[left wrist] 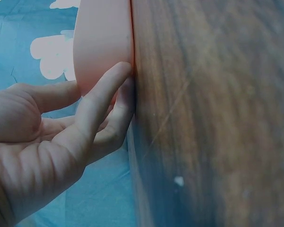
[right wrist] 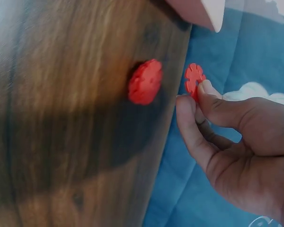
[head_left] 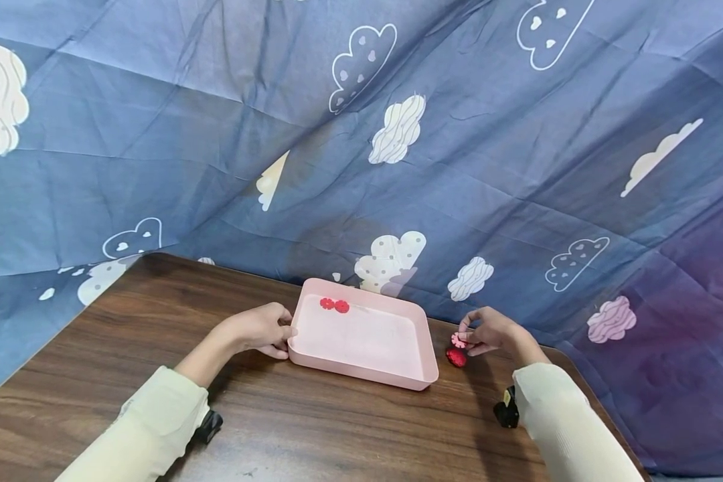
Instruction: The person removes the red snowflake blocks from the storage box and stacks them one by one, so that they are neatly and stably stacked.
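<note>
A shallow pink tray (head_left: 361,371) lies on the table. My left hand (head_left: 268,329) holds its left side, thumb at the rim and fingers low against the outer wall (left wrist: 104,42), as the left wrist view shows. Inside, near the far left corner, two red notched plastic discs (head_left: 341,306) lie side by side. Right of the tray, my right hand (head_left: 491,331) pinches another red notched disc (right wrist: 194,75) between thumb and fingers, raised off the table. Just beneath it in the head view sits a small stack of red discs (head_left: 456,357), seen whole in the right wrist view.
The brown wooden table (head_left: 265,422) ends at the back against a blue curtain (head_left: 265,120) with cloud prints. Black wrist cameras sit at both cuffs, the right one (head_left: 506,408) low over the tabletop. The tray's far rim is close to the curtain.
</note>
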Demonstrator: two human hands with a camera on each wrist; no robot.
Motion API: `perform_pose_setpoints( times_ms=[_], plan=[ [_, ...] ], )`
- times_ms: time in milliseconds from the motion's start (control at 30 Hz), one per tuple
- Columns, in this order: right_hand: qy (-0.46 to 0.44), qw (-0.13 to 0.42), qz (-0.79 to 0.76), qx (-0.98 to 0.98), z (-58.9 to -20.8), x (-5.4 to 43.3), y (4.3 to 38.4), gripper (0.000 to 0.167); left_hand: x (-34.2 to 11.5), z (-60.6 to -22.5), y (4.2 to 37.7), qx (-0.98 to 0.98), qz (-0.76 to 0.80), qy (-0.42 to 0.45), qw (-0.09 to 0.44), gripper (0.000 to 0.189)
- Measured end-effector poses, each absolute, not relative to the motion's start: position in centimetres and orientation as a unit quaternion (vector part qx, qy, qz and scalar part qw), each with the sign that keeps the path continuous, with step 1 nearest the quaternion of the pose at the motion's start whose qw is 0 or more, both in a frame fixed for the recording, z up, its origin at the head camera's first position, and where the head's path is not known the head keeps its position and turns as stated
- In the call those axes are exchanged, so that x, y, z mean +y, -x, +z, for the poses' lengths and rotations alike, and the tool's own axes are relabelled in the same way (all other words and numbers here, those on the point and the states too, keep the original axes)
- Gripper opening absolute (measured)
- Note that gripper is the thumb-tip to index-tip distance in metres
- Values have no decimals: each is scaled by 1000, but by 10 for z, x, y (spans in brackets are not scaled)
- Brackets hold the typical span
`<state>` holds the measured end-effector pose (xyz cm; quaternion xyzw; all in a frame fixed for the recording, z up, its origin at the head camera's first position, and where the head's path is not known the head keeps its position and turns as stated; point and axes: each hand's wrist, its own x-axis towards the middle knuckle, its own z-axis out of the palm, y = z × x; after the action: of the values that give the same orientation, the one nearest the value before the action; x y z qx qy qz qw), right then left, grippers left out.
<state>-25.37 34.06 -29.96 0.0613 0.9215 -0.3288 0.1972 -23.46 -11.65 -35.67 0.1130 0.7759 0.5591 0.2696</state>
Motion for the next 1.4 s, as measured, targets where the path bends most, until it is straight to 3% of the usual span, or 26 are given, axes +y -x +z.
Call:
perform_pose_setpoints(
  times_ms=[200, 533, 1133, 1400],
  plan=[
    [-82, 208, -356, 907, -314, 354, 250, 5, -116, -357, 234, 775, 559, -113, 271, 30],
    [-77, 205, -375, 901, -327, 358, 243, 10, -116, -357, 235, 779, 554, -111, 271, 30],
    [-73, 123, -422, 895, -336, 359, 234, 17, -116, -356, 235, 782, 551, -106, 270, 31],
    [-51, 155, -516, 841, -323, 337, 238, 22, -116, -356, 235, 780, 553, -111, 272, 29]
  ],
)
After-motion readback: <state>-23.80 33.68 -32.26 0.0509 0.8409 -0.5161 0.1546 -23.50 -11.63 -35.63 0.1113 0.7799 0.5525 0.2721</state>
